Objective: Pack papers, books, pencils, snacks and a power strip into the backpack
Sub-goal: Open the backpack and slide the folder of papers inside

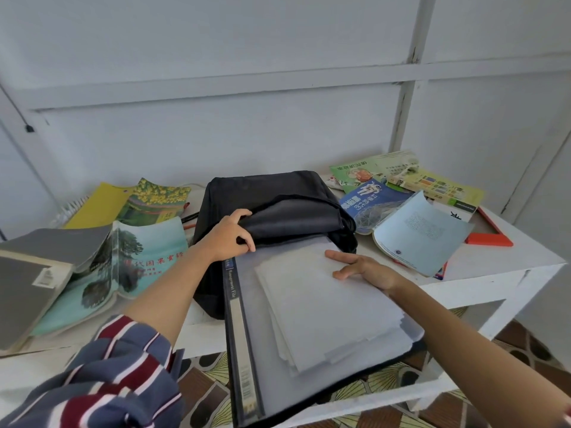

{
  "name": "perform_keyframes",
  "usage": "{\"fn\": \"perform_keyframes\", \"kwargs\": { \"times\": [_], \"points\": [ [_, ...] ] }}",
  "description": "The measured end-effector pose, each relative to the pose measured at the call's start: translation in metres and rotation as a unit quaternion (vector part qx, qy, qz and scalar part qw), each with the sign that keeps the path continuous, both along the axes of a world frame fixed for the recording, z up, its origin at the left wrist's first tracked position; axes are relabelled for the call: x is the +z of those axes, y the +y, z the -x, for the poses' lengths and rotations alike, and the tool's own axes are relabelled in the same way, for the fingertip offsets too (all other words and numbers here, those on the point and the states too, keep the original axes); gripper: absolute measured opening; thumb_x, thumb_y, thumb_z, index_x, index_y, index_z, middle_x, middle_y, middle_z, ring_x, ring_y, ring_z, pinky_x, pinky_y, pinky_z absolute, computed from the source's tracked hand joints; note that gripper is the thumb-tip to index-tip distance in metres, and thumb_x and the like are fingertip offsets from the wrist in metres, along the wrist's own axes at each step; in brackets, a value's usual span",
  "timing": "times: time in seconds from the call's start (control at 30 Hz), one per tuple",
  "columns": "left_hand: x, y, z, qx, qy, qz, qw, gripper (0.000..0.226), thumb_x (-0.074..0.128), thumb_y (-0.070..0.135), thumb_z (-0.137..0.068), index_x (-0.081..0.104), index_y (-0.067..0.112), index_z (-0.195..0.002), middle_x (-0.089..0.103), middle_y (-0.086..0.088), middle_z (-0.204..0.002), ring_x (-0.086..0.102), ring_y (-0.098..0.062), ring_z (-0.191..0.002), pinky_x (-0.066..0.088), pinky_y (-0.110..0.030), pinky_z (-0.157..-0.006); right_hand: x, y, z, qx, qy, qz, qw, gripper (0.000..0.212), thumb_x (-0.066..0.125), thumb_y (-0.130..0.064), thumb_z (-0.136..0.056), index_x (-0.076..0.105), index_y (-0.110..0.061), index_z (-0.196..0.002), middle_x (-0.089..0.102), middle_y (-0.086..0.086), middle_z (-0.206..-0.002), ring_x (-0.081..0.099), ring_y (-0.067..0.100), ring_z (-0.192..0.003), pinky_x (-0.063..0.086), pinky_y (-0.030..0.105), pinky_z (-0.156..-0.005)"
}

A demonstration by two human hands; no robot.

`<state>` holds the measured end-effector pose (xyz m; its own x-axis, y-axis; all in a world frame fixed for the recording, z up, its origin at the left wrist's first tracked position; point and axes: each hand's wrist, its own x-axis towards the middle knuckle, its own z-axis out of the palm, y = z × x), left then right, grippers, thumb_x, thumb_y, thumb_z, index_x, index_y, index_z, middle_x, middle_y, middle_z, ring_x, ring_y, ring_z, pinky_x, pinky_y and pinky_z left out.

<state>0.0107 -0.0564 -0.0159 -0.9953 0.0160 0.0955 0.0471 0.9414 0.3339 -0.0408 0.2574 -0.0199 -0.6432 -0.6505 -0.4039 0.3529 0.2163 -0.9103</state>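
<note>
Head view: my left hand [230, 234] grips the backpack [278, 193] flap; my right hand [361, 268], fingers straight, presses papers [324, 304] on a file [238, 319]; its inside hidden.

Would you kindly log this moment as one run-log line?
left hand grips backpack flap | right hand rests on papers atop binder
</note>
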Motion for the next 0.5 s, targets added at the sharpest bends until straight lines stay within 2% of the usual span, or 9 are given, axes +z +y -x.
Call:
{"fn": "perform_keyframes", "kwargs": {
  "times": [0.07, 0.17, 0.3, 0.5],
  "points": [
    [-0.005, -0.0025, -0.004, -0.013, 0.001, -0.007, 1.0, 0.041, 0.071, 0.006, -0.078, 0.064, 0.044, -0.066, 0.025, 0.001, -0.148, 0.035, -0.024, -0.129, 0.034, -0.037, -0.106, -0.003, 0.0005, 0.0002, 0.0, -0.007, 0.001, 1.0, 0.056, 0.054, 0.006, -0.082, 0.053, -0.025, -0.128, 0.041, 0.004, -0.134, 0.056, 0.025, -0.108, 0.049, 0.03, -0.083],
    [-0.0064, -0.0034, -0.0046, -0.023, 0.007, 0.01, 1.0, 0.042, 0.07, 0.003, -0.078, 0.066, 0.044, -0.071, 0.022, 0.004, -0.151, 0.03, -0.021, -0.134, 0.031, -0.037, -0.109, -0.0049, 0.001, 0.0004, -0.001, -0.016, -0.002, 1.0, 0.054, 0.056, 0.005, -0.081, 0.055, -0.029, -0.123, 0.04, 0.005, -0.137, 0.054, 0.029, -0.114, 0.049, 0.033, -0.088],
    [-0.0092, -0.0017, -0.003, -0.026, 0.025, 0.048, 0.998, 0.033, 0.065, 0.004, -0.082, 0.075, 0.035, -0.078, 0.023, 0.004, -0.153, 0.026, -0.02, -0.138, 0.023, -0.037, -0.114, -0.0018, 0.0032, -0.0041, 0.0, -0.016, -0.001, 1.0, 0.054, 0.054, 0.005, -0.083, 0.053, -0.026, -0.127, 0.043, 0.002, -0.131, 0.059, 0.021, -0.102, 0.051, 0.026, -0.074],
    [-0.0113, -0.0066, -0.0073, -0.027, 0.03, 0.109, 0.993, 0.029, 0.063, 0.016, -0.085, 0.072, 0.04, -0.098, 0.018, 0.002, -0.156, 0.02, -0.023, -0.142, 0.023, -0.05, -0.113, 0.0028, 0.0042, -0.007, 0.004, -0.006, -0.011, 1.0, 0.056, 0.052, 0.005, -0.085, 0.048, -0.022, -0.134, 0.041, 0.0, -0.127, 0.059, 0.015, -0.093, 0.052, 0.019, -0.061]
  ]
}}
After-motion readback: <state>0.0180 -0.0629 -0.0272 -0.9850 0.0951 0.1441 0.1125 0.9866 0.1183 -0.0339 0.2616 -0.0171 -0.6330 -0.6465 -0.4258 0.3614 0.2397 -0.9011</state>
